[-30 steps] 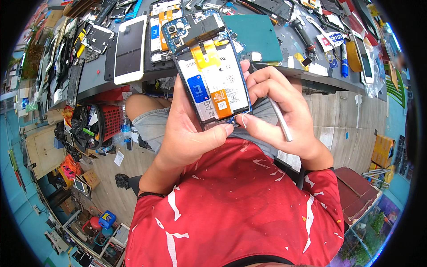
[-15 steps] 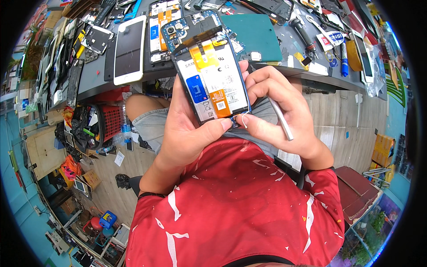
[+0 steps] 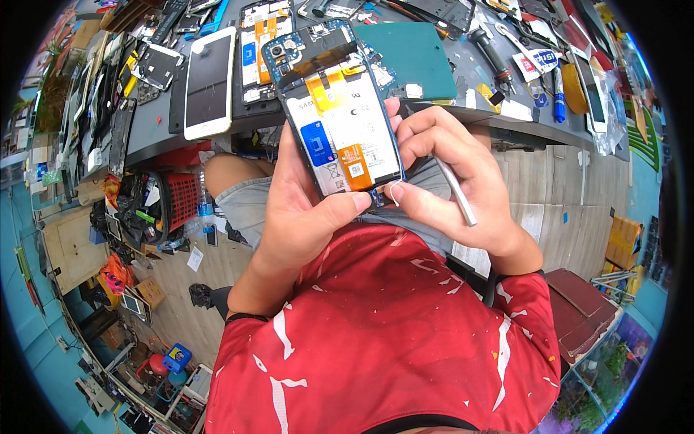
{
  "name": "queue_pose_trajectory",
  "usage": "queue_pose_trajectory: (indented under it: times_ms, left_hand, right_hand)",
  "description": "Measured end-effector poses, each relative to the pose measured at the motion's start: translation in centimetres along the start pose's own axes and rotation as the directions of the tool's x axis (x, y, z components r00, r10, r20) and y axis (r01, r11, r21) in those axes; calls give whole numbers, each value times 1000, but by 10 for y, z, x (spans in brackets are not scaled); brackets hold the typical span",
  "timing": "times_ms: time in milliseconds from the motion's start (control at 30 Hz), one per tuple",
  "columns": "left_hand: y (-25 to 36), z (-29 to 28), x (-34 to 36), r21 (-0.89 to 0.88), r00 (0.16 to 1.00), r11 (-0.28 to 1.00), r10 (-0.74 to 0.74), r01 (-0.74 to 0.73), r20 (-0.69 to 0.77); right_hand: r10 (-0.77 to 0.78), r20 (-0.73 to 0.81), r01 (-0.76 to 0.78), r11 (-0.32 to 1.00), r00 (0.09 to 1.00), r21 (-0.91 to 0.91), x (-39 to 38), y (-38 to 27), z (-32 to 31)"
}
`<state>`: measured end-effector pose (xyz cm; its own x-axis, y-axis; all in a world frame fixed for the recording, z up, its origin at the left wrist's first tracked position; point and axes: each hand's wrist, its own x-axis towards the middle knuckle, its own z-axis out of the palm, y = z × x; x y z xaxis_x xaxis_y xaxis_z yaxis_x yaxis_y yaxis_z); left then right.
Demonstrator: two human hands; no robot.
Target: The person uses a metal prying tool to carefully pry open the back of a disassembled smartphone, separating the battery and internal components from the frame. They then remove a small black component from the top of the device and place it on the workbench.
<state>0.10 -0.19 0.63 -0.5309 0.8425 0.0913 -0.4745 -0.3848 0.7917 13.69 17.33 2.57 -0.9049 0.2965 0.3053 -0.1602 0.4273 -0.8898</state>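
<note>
I see an opened phone [image 3: 345,123] with a blue circuit board [image 3: 320,45] at its top, a white battery, a yellow tab and an orange flex cable. My left hand [image 3: 303,210] grips it from the left and below, thumb near the bottom edge. My right hand [image 3: 455,188] is at the right side, fingers curled, with a slim silver tool [image 3: 459,195] held in it. Its thumb tip touches a thin white wire [image 3: 396,192] at the phone's lower right corner.
The grey workbench [image 3: 491,108] holds a white phone [image 3: 210,81], another opened phone [image 3: 264,14], a green mat [image 3: 416,58], a cylindrical tool [image 3: 488,58], a blue marker [image 3: 559,98] and piles of parts. A red basket [image 3: 184,199] stands below left; a maroon seat [image 3: 578,311] is at right.
The phone and both hands have shifted very slightly up and to the left. The grips look the same.
</note>
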Motion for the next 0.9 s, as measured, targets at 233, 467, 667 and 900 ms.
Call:
queue_pose_trajectory:
  times_ms: [233, 467, 667, 900]
  left_hand:
    - [1, 2, 0, 3, 1000, 1000, 16, -16, -21]
    - [-1, -2, 0, 1, 1000, 1000, 29, -29, -5]
    - [0, -1, 0, -33, 1000, 999, 11, -11, -15]
    - [3, -2, 0, -16, 1000, 1000, -8, 8, -7]
  right_hand:
    - [17, -1, -17, 1000, 1000, 8, 0, 0, -3]
    - [51, 5, -51, 999, 999, 13, -1, -4, -8]
    - [9, 22, -10, 999, 1000, 40, 0, -5, -11]
    - [-29, 15, 27, 996, 999, 88, 0, -2, -9]
